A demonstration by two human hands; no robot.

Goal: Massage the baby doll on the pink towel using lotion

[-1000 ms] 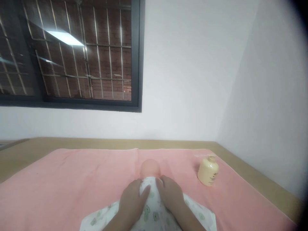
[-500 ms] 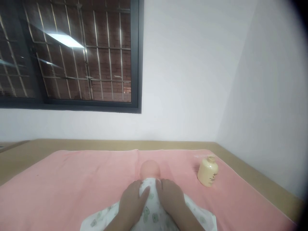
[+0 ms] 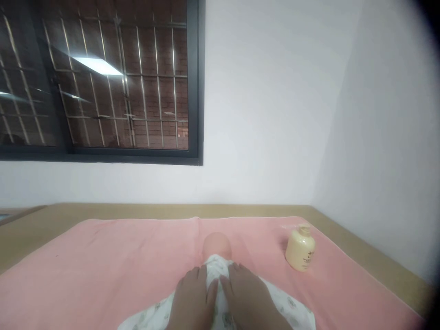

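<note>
A baby doll lies on a pink towel (image 3: pixel 103 266), its bald head (image 3: pixel 216 244) pointing away from me. A white printed cloth (image 3: pixel 288 309) covers its body. My left hand (image 3: pixel 192 295) and my right hand (image 3: pixel 245 293) both press flat on the cloth over the doll's chest, fingers pointing toward the head, thumbs nearly touching. Neither hand grips anything that I can see. The doll's lower body is out of view.
A pale yellow lotion bottle (image 3: pixel 300 249) stands on the towel to the right of the doll's head. The towel lies on a tan wooden table (image 3: pixel 378 266) set in a white-walled corner. A barred dark window (image 3: pixel 99 82) is on the left.
Both hands have slid closer together over the doll's chest. The view has tipped up a little, so things sit lower in the frame.
</note>
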